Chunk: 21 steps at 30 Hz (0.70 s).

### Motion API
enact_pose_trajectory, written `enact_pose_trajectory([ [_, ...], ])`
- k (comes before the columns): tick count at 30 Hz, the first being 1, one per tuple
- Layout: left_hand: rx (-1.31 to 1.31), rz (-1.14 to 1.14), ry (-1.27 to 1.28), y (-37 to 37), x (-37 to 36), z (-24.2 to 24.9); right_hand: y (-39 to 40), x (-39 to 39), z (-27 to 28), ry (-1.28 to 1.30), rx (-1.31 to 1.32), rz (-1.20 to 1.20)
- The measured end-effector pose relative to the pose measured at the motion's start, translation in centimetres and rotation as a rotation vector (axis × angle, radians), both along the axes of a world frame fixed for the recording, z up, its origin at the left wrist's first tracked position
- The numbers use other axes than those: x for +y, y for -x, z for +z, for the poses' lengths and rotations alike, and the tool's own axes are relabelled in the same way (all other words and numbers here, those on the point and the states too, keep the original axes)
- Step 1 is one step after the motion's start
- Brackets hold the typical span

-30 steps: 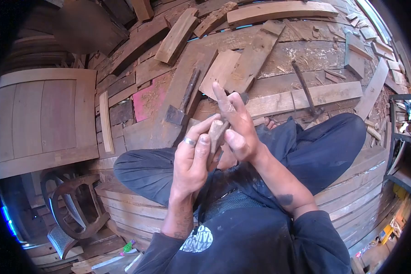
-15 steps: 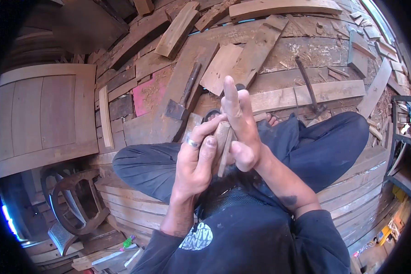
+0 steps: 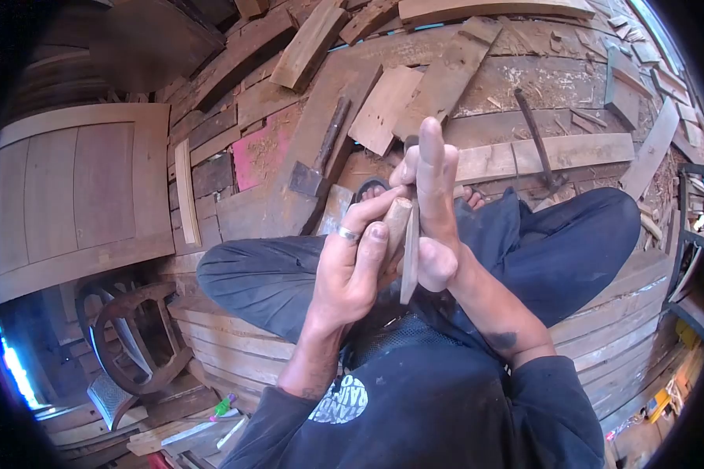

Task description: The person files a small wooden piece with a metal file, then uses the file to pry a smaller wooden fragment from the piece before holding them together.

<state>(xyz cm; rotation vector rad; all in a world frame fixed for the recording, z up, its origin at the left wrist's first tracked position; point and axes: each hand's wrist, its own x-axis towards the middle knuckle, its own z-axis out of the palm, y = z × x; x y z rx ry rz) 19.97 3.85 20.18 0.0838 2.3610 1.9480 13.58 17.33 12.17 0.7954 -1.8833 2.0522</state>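
My left hand [image 3: 344, 270], wearing a ring, is closed round a short rounded wooden piece [image 3: 400, 209], whose pale end points up and away from me. Against that piece stands a thin flat strip [image 3: 411, 262], its lower end sticking out below the hands; its material is hard to make out. The strip rests along the palm of my right hand [image 3: 436, 199], beside the thumb. The right index finger is stretched upward, and the other fingers are partly hidden behind it. Both hands are held above my lap, between my crossed legs.
A hatchet-like tool [image 3: 309, 180] lies on a plank ahead to the left, and a hammer-like tool [image 3: 536, 144] ahead to the right. Boards [image 3: 438, 86], offcuts and shavings cover the floor. A panelled wooden door [image 3: 78, 187] and a chair frame [image 3: 137, 336] are at left.
Both hands have moved a little to the right, with the right hand slightly higher. The flat strip now shows more of its length beside the rounded piece. The view has shifted slightly.
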Motion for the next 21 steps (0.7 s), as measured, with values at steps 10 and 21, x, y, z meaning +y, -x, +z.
enact_pose_trajectory([
  [10, -0.021, 0.030, -0.052, -0.7, 0.0, 0.6, 0.3, 0.6, -0.4, -0.117, 0.074, -0.030],
  [21, -0.055, 0.013, -0.127, -0.6, -0.2, 1.1, 0.4, 0.4, -0.6, -0.075, -0.050, -0.008],
])
